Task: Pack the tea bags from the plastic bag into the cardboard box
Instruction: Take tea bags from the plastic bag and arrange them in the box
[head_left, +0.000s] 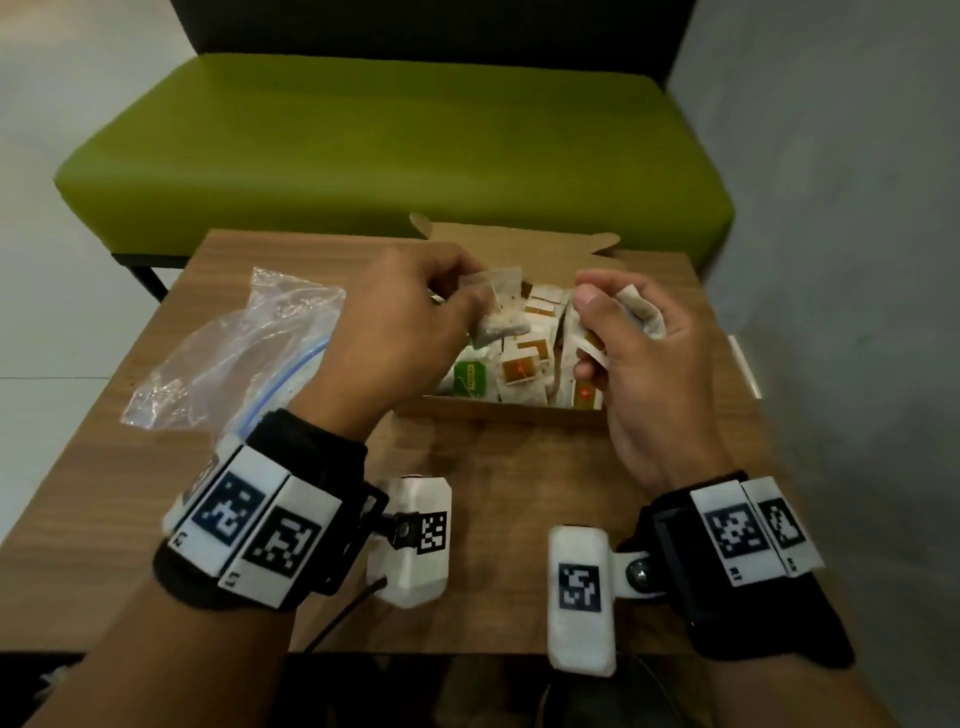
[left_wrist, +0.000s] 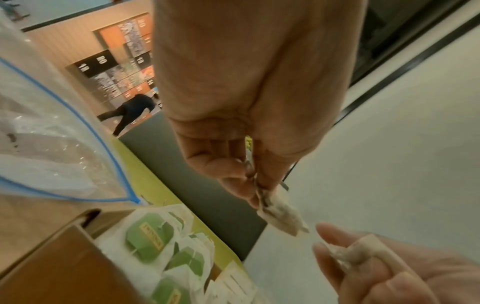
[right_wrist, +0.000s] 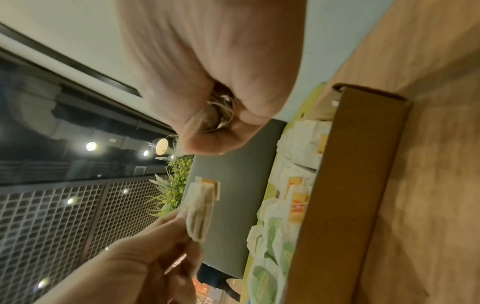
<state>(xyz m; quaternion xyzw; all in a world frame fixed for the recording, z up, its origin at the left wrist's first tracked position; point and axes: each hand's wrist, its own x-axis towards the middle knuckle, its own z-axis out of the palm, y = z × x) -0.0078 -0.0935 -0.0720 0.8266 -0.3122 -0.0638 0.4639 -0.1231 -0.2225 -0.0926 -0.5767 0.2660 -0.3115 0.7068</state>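
The open cardboard box sits at the table's far middle, holding several tea bags with green and orange tags. Over it my left hand pinches a pale tea bag by its top; the left wrist view shows that tea bag hanging from my fingertips. My right hand is curled round another tea bag, with an orange-tagged one tucked in the palm. The nearly flat clear plastic bag with a blue zip lies left of the box. In the right wrist view my right hand is a closed fist.
The wooden table is small, with a green bench just behind it and a grey wall at the right. In the left wrist view a person bends over far in the background. The box wall stands close to my right hand.
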